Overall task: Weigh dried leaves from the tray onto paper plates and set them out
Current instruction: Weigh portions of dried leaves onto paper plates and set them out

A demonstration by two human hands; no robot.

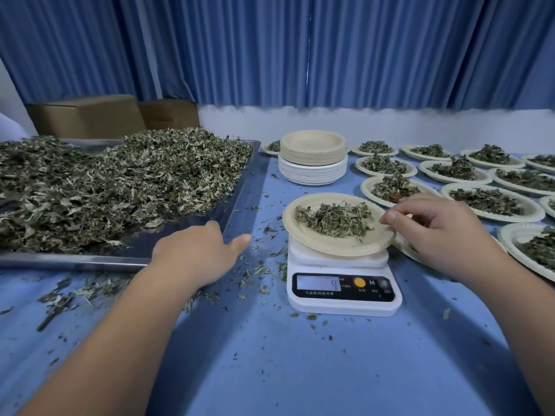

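Note:
A steel tray point(237, 193) heaped with dried leaves point(126, 181) fills the left of the blue table. A paper plate point(327, 240) holding a small pile of leaves rests on a white digital scale point(342, 295) right of the tray. My left hand point(195, 253) hovers palm down at the tray's near right corner, fingers apart and holding nothing. My right hand point(429, 226) is at the plate's right rim. Its thumb tip touches the rim and its fingers curl just above; whether it pinches the rim or some leaves is unclear.
A tall stack of unused paper plates point(312, 159) stands behind the scale. Several filled plates point(492, 202) cover the table's right side up to the white wall. Loose leaf crumbs point(258, 268) lie scattered around the scale. Cardboard boxes point(87, 115) sit behind the tray.

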